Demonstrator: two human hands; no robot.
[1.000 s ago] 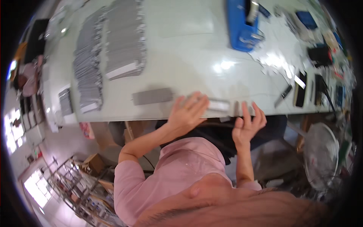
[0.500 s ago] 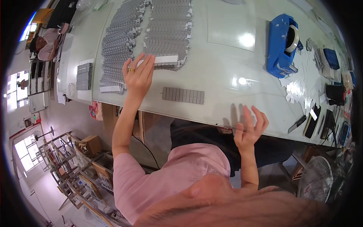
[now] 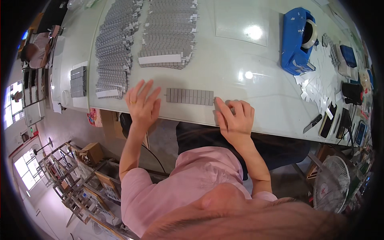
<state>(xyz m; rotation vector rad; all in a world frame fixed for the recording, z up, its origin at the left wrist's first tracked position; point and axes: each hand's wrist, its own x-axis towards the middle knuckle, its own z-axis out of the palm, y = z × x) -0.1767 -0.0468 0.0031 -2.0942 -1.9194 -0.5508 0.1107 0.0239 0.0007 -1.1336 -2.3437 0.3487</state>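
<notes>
A flat grey block of narrow side-by-side segments (image 3: 190, 97) lies on the pale table near its front edge, a thin pin sticking out at its left end. My right hand (image 3: 238, 118) rests at the block's right end, index fingertip at the corner and thumb apart from it, nothing visibly held. Left of the block hovers my left hand (image 3: 142, 106), fingers spread and holding nothing, a ring on one finger. Farther back, a long stack of similar grey pieces (image 3: 170, 32) has a white strip (image 3: 160, 59) across its near end. Another such stack (image 3: 114, 48) runs beside it.
A blue tape dispenser (image 3: 294, 44) stands at the right, with scattered white paper slips (image 3: 312, 88) beyond it. A utility knife (image 3: 313, 123) lies near the front edge. Several more grey pieces (image 3: 78, 81) are at the far left. A fan (image 3: 332, 184) stands below the table.
My left hand has come back from the stack's white strip toward the table's front edge. The right hand has moved left and forward to the grey block's end.
</notes>
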